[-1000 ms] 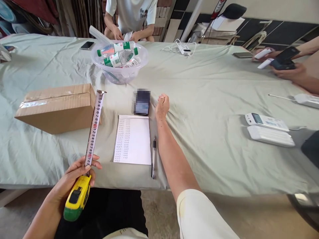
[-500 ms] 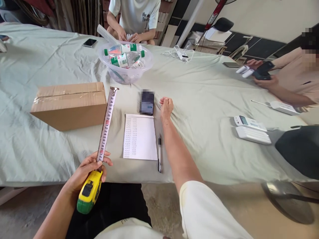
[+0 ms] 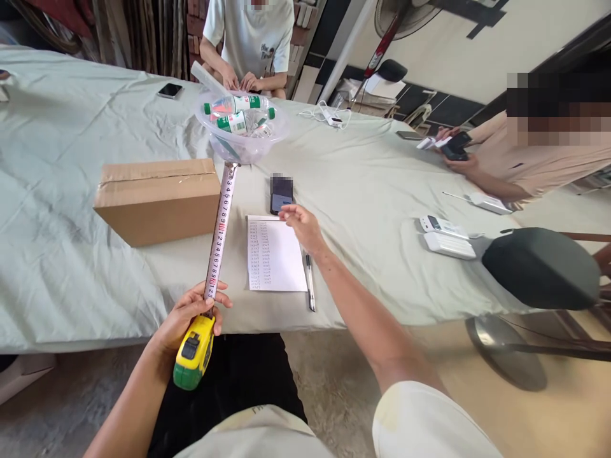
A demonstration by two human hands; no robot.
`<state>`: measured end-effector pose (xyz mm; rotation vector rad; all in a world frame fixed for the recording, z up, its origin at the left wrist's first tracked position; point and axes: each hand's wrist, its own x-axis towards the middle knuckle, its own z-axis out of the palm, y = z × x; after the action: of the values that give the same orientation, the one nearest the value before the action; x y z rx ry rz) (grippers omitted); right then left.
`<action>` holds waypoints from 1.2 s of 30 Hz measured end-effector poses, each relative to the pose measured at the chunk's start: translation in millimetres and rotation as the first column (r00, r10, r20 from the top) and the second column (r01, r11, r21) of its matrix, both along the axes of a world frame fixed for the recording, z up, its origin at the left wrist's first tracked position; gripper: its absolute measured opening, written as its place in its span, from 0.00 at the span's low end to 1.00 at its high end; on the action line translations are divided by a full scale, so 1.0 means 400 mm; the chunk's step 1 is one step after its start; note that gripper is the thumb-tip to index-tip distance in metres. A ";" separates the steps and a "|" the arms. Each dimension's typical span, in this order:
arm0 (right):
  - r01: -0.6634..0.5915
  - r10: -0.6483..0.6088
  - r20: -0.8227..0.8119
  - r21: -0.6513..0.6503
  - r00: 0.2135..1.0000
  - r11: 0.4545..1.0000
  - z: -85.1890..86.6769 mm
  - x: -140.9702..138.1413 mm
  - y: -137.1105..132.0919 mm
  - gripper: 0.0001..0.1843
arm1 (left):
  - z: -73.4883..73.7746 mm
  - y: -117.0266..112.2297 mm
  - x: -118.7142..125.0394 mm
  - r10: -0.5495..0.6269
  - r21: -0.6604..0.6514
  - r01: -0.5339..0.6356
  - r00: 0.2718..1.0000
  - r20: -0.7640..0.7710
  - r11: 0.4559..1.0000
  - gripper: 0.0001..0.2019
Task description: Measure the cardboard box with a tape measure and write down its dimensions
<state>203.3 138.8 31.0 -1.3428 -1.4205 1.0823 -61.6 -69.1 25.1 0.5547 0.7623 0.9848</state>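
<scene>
My left hand (image 3: 193, 312) grips a yellow and green tape measure (image 3: 195, 353) at the table's front edge. Its blade (image 3: 220, 232) is drawn out and slants away from me, its hooked end near the cardboard box's right side. The closed cardboard box (image 3: 165, 210) lies to the left of the blade. Over the top right corner of a white notepad (image 3: 281, 267) with handwritten columns is my right hand (image 3: 303, 228), its fingers bent together with nothing visible in them. A dark phone (image 3: 281, 194) lies just beyond those fingers. A black and clear pen (image 3: 310, 283) rests right of the notepad.
A clear plastic basin (image 3: 248, 149) with bottles stands farther back. Another phone (image 3: 170, 91), a power strip (image 3: 331, 116) and white devices (image 3: 449, 245) lie about the cloth-covered table (image 3: 382, 191). A person (image 3: 251, 38) sits opposite; another person (image 3: 501, 159) at right holds a dark device.
My right hand has moved left and nearer, from beside the phone to the notepad's top edge. The tape measure stays in my left hand; the whole view has shifted.
</scene>
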 end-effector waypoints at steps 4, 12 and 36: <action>-0.128 0.122 0.181 0.023 0.976 0.991 0.011 -0.047 -0.124 0.10 | 0.003 -0.013 0.002 0.054 -0.002 -0.054 0.998 0.018 0.999 0.14; -0.323 0.273 0.429 0.045 0.861 0.945 0.038 0.003 -0.323 0.11 | -0.004 -0.029 -0.001 0.084 0.048 -0.087 0.994 0.063 0.995 0.14; -0.270 0.272 0.050 -0.057 0.961 0.961 -0.040 -0.345 -0.145 0.47 | 0.111 0.081 -0.284 0.639 0.073 -0.650 0.758 0.130 0.756 0.16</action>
<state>65.3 80.8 15.0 -1.2462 -1.6658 1.2720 -175.0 -36.8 69.5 0.3297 0.8309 1.7023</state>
